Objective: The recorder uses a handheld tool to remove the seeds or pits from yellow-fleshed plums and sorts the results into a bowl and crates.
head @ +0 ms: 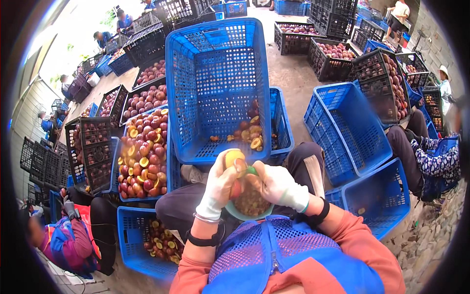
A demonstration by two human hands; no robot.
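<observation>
My left hand [219, 183], in a white glove, grips a cut plum [234, 158] with its yellow flesh showing. A red piece of fruit [236, 189] shows below the same fingers. My right hand [279, 185], also gloved, pinches a small tool with a green handle [252, 170]; its working end is hidden at the fruit. Beneath both hands, a pale green bowl [232, 210] between my legs holds a brownish mass of pits or pulp. Just beyond them a large blue plastic crate [216, 92] leans towards me, with several cut fruits [253, 135] in its lower right corner.
Left of the big crate, a blue crate [142, 199] is heaped with whole and halved plums. Another blue crate [126, 235] with halves sits by my left knee. Blue crates [349, 125] flank my right. Co-workers [69, 235] [437, 161] sit on both sides.
</observation>
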